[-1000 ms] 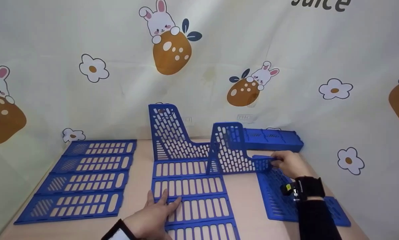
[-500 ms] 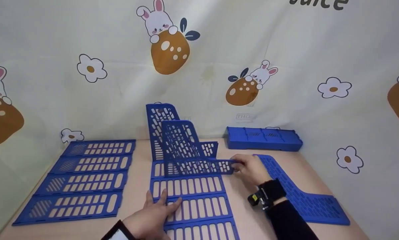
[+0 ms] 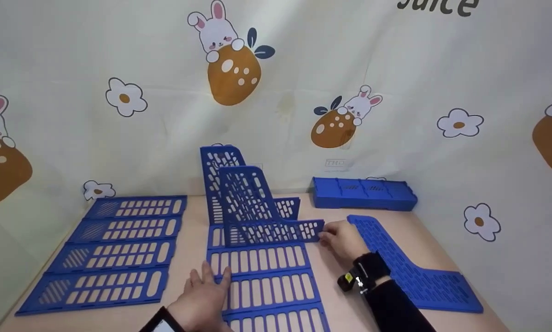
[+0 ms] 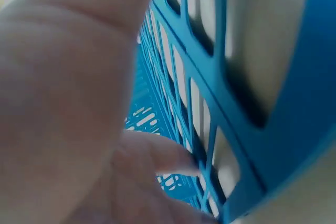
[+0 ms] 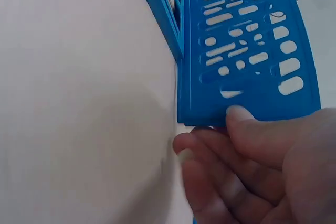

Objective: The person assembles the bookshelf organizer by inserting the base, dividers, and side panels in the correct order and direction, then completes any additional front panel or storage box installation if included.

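Observation:
A blue perforated file-rack divider (image 3: 253, 212) stands upright across the slatted blue base panel (image 3: 262, 258), in front of a second upright divider (image 3: 220, 184). At its low front end, my right hand (image 3: 345, 237) pinches the edge, thumb on the near face in the right wrist view (image 5: 262, 150). My left hand (image 3: 202, 295) rests with fingers spread on the left edge of the base panel. From the left wrist view, its fingers (image 4: 157, 153) lie close along the base's slats.
Several flat blue slotted panels (image 3: 110, 258) lie in a column at the left. Another L-shaped blue divider (image 3: 409, 267) lies flat at the right. A long blue folded piece (image 3: 366, 193) sits at the back right, near the printed curtain (image 3: 285, 92).
My right hand has carried the divider leftward from the right side, onto the base in front of the other upright one. My left hand has shifted slightly left.

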`<state>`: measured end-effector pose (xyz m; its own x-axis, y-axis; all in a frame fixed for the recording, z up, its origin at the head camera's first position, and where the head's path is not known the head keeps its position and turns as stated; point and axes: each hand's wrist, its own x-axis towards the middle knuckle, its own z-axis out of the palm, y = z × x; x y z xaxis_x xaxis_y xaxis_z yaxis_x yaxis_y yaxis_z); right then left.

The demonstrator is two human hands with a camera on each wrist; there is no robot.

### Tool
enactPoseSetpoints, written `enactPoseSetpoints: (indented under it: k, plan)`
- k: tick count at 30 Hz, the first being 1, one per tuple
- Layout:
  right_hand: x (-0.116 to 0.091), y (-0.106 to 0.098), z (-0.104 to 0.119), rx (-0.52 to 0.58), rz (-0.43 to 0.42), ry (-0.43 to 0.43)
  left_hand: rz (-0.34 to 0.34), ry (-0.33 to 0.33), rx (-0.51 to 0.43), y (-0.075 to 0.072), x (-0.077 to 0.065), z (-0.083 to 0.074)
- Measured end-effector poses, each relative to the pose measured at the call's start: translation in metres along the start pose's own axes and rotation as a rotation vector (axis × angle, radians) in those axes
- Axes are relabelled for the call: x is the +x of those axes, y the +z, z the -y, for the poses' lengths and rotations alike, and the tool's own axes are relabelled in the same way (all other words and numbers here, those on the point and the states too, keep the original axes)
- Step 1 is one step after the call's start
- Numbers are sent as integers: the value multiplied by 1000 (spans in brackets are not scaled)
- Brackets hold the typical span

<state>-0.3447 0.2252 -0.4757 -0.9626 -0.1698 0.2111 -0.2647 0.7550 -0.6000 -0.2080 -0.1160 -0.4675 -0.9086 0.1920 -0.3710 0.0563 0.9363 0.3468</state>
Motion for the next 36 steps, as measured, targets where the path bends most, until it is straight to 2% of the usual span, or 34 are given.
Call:
enactPoseSetpoints:
  k: [5, 7, 10, 13, 18, 20, 23, 27, 29, 31, 33, 36]
  plan:
    - [1, 2, 0, 54, 35, 33, 80, 27, -40, -1, 4, -3]
    - [1, 3, 2, 84, 37, 54, 80, 25, -36, -1, 4, -3]
    - [-1, 4, 4, 185, 54, 98, 75, 33, -33, -1, 4, -3]
    - [-2, 8, 7, 275, 107, 93, 84, 33, -38, -1, 4, -2]
    - [-5, 15, 13, 340, 194, 25, 102, 12, -37, -1, 5, -2]
    - [-6, 18, 14, 384, 225, 31, 104, 11, -18, -3, 6, -2]
    - [-6, 20, 18, 510, 304, 45, 106, 1, -3, -6, 7, -1]
    - [-7, 22, 19, 632, 427, 25, 89, 24, 14, -6, 7, 1]
    - [-8, 20, 17, 638, 472, 15, 84, 30, 13, -5, 7, 2]
    - [-10, 15, 16, 602, 475, 29, 78, 29, -11, -5, 8, 4]
    - [-12, 7, 13, 524, 422, 75, 77, 22, -49, -5, 9, 5]
    - [-16, -15, 0, 385, 300, 132, 64, 35, -102, -6, 11, 8]
